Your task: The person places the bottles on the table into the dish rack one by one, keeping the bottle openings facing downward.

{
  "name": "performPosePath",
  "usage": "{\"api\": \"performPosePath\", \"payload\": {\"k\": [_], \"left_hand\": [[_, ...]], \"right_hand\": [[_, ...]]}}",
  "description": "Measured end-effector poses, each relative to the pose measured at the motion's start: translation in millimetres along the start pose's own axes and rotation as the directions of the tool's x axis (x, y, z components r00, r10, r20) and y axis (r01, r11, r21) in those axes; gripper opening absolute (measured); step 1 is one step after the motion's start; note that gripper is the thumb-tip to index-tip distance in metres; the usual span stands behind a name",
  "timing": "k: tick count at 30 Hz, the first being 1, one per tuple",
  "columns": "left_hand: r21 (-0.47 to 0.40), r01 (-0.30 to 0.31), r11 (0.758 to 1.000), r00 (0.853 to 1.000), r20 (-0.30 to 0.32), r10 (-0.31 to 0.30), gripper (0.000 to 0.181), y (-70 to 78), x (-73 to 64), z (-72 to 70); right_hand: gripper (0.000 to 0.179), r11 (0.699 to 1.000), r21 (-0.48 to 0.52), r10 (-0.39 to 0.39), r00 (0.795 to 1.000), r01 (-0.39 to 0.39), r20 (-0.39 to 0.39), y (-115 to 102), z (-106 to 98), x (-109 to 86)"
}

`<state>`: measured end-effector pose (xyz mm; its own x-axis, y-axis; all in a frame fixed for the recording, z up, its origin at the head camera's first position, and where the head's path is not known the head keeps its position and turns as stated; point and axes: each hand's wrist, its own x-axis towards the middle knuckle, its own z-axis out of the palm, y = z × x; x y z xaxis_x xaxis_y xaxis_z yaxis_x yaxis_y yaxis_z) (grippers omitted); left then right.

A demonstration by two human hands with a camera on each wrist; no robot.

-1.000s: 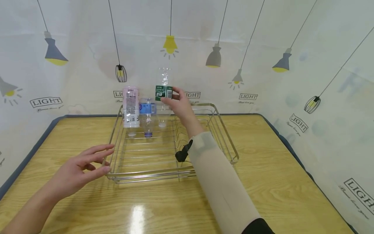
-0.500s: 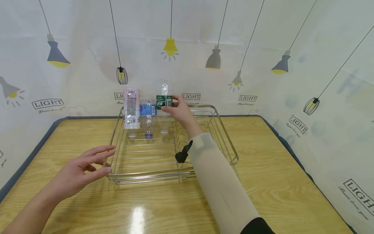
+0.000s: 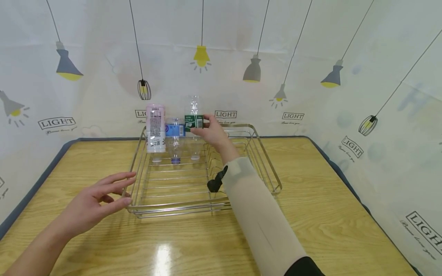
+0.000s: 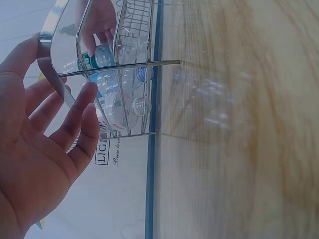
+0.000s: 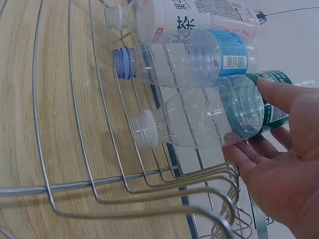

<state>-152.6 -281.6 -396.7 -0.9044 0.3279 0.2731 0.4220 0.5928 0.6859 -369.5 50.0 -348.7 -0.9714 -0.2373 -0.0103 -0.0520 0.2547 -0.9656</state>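
Observation:
My right hand [image 3: 214, 130] pinches a clear plastic bottle [image 5: 194, 117] with a green label, thumb on one side and fingers on the other. The bottle stands upside down, its white cap near the floor wires of the metal dish rack [image 3: 179, 198]. Beside it are an upside-down blue-labelled bottle [image 3: 175, 132] with a purple-blue cap and an upside-down pink-and-white bottle [image 3: 155, 128]. My left hand [image 3: 93, 199] touches the rack's left front corner, fingers spread and fairly straight; in the left wrist view its thumb [image 4: 25, 56] lies against the rim.
A wooden table [image 3: 165, 245] carries the rack. Behind and around it hangs a pale curtain [image 3: 228, 23] printed with lamps. A small black camera [image 3: 215, 182] shows beside my right sleeve [image 3: 266, 214], above the rack's curved divider wires.
My right hand has lowered the green-labelled bottle, so its cap sits lower in the rack, level with its neighbours. My left hand stays at the rack's corner.

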Motion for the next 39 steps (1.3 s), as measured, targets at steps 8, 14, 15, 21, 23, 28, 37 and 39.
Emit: {"api": "performPosePath", "payload": {"k": [8, 14, 15, 21, 23, 28, 37, 39], "left_hand": [[-0.01, -0.014, 1.0, 1.0, -0.013, 0.014, 0.053, -4.6, -1.7, 1.3], [-0.009, -0.023, 1.0, 1.0, -0.02, 0.022, 0.054, -7.2, -1.5, 2.2], [-0.009, -0.024, 1.0, 1.0, -0.019, 0.024, 0.054, -6.7, -1.5, 2.0], [-0.006, -0.009, 1.0, 1.0, -0.007, 0.009, 0.052, -0.9, -1.4, 0.9], [-0.006, -0.001, 1.0, 1.0, -0.004, 0.001, 0.052, 0.4, -1.3, 0.9], [-0.007, 0.001, 1.0, 1.0, 0.002, -0.001, 0.052, 1.3, -1.8, 1.2], [-0.007, -0.002, 1.0, 1.0, -0.001, 0.002, 0.052, 2.1, -1.6, 0.9], [-0.007, -0.007, 1.0, 1.0, -0.004, 0.007, 0.053, 1.0, -1.6, 1.0]], "right_hand": [[0.086, 1.0, -0.009, -0.003, 1.0, 0.003, 0.006, 1.4, 0.7, 1.4], [0.087, 1.0, -0.026, -0.002, 1.0, 0.003, 0.003, 2.3, 1.1, 3.4], [0.087, 0.999, -0.032, -0.003, 1.0, 0.003, 0.002, 2.2, 1.0, 3.3], [0.087, 0.999, -0.045, -0.007, 1.0, 0.007, 0.005, 1.5, 0.6, 2.3], [0.087, 0.999, -0.042, -0.004, 1.0, 0.004, 0.009, 1.4, 0.6, 2.2], [0.087, 0.999, -0.05, 0.006, 1.0, -0.005, 0.011, 1.9, 1.0, 2.3], [0.084, 0.997, -0.073, 0.003, 1.0, -0.003, 0.001, 1.6, 0.5, 2.1], [0.083, 0.997, -0.081, 0.008, 1.0, -0.008, -0.001, 1.4, 0.2, 1.9]]}}
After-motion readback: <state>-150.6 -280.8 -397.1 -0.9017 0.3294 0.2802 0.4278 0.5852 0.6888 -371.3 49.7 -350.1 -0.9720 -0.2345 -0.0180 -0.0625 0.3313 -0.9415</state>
